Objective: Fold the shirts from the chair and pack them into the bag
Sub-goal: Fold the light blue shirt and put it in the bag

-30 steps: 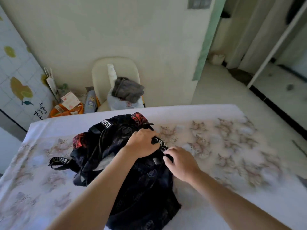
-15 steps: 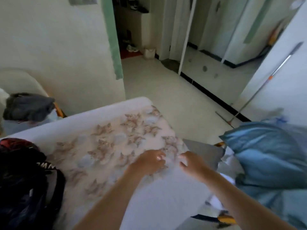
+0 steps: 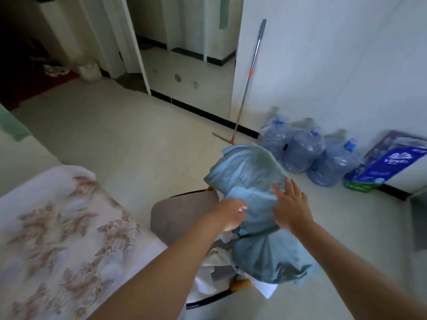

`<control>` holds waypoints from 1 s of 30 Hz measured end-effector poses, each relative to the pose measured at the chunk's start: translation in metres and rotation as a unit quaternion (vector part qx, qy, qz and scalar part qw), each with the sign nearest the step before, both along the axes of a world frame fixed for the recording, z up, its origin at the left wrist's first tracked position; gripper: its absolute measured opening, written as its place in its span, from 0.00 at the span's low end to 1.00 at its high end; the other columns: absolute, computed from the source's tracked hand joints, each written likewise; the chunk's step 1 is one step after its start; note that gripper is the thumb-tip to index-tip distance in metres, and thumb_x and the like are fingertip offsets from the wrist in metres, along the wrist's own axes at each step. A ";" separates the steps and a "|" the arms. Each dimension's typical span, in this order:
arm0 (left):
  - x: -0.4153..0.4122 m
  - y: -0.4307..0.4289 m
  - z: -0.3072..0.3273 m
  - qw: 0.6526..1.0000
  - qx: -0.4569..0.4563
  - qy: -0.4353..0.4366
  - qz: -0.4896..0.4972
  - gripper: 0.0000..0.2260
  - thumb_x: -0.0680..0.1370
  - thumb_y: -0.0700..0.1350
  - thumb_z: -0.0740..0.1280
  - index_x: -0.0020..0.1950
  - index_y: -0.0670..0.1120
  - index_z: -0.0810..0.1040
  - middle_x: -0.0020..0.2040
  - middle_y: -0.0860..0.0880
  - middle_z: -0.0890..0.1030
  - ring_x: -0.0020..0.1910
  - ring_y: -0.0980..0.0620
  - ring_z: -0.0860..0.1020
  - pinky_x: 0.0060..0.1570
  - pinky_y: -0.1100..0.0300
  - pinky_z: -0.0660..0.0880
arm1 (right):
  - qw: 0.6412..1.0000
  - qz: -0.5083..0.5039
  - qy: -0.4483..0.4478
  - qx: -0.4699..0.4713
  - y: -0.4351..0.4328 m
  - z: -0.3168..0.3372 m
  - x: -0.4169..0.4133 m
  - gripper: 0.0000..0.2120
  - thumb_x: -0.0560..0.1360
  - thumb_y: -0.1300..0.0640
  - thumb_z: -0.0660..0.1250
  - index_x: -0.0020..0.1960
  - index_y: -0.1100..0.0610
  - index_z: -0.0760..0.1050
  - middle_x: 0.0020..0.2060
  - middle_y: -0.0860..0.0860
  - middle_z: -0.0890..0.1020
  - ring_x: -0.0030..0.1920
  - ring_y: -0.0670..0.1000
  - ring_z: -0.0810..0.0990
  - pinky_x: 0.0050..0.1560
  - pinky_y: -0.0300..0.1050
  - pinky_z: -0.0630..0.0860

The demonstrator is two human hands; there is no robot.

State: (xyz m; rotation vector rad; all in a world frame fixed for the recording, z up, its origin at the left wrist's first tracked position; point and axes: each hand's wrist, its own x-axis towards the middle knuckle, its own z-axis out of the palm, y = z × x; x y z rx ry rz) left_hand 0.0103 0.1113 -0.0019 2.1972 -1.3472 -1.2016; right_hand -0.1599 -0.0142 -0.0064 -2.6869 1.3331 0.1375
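1. Left: the counter [image 3: 57, 227] in its floral cloth. The bag is not in view, so how much is already packed cannot be told.
2. Centre: the chair [image 3: 182, 211], just beside the counter's corner, carries the heap. White clothes [image 3: 215, 262] lie low on it, under a blue shirt [image 3: 249, 176] that is bunched and partly raised above the seat.
3. The left hand [image 3: 231, 215] curls into the shirt's near edge and grips the fabric.
4. The right hand [image 3: 290, 206] lies on the shirt with fingers spread — flat against the cloth, gripping nothing.
5. Judged from this, the work stands at a pick-up: this shirt is neither folded nor packed, and the white clothes beneath look left to do as well — carrying, folding and bagging all lie ahead.
6. Right: water jugs [image 3: 302, 153] line the wall, well apart from the chair.
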 end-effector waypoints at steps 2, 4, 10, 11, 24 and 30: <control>-0.014 -0.028 -0.013 1.000 0.003 -0.003 -0.020 0.20 0.79 0.51 0.64 0.71 0.53 0.72 0.72 0.51 0.72 0.69 0.48 0.71 0.68 0.52 0.69 | 0.995 -0.047 -0.026 0.080 -0.019 -0.017 -0.014 0.37 0.77 0.54 0.63 0.81 0.46 0.48 0.80 0.57 0.45 0.77 0.63 0.58 0.71 0.57 0.64; -0.029 -0.047 -0.025 0.998 -0.001 -0.024 -0.052 0.25 0.78 0.54 0.66 0.75 0.54 0.67 0.75 0.51 0.68 0.71 0.47 0.69 0.69 0.49 0.68 | 0.990 -0.044 -0.088 0.096 -0.026 -0.034 -0.026 0.33 0.79 0.56 0.63 0.80 0.48 0.54 0.80 0.58 0.45 0.71 0.67 0.68 0.66 0.56 0.70; -0.065 -0.065 -0.055 0.990 -0.016 -0.034 -0.137 0.09 0.72 0.53 0.73 0.42 0.50 0.77 0.44 0.49 0.81 0.46 0.47 0.78 0.47 0.54 0.75 | 0.993 -0.017 -0.112 0.012 -0.025 -0.053 -0.034 0.26 0.79 0.58 0.64 0.76 0.46 0.67 0.81 0.55 0.49 0.73 0.64 0.66 0.61 0.56 0.77; -0.067 -0.064 -0.060 0.991 -0.015 -0.033 -0.129 0.11 0.72 0.53 0.73 0.37 0.52 0.73 0.38 0.51 0.78 0.41 0.48 0.77 0.42 0.55 0.72 | 0.993 -0.011 -0.121 0.007 -0.026 -0.052 -0.035 0.23 0.80 0.56 0.63 0.74 0.45 0.69 0.80 0.56 0.51 0.73 0.63 0.66 0.62 0.56 0.76; -0.036 -0.045 -0.014 0.990 -0.125 0.022 0.057 0.09 0.78 0.50 0.60 0.42 0.51 0.78 0.39 0.55 0.83 0.43 0.53 0.80 0.50 0.50 0.78 | 0.979 0.137 -0.147 -0.036 0.019 -0.047 -0.072 0.20 0.66 0.42 0.73 0.55 0.49 0.79 0.74 0.58 0.67 0.74 0.61 0.63 0.69 0.60 0.65; -0.076 -0.018 -0.021 0.989 -0.060 0.000 -0.132 0.10 0.77 0.55 0.67 0.51 0.50 0.80 0.49 0.52 0.83 0.48 0.53 0.79 0.49 0.56 0.76 | 0.977 0.126 -0.167 -0.052 0.017 -0.052 -0.088 0.08 0.72 0.53 0.72 0.51 0.49 0.81 0.73 0.57 0.70 0.74 0.61 0.65 0.68 0.57 0.68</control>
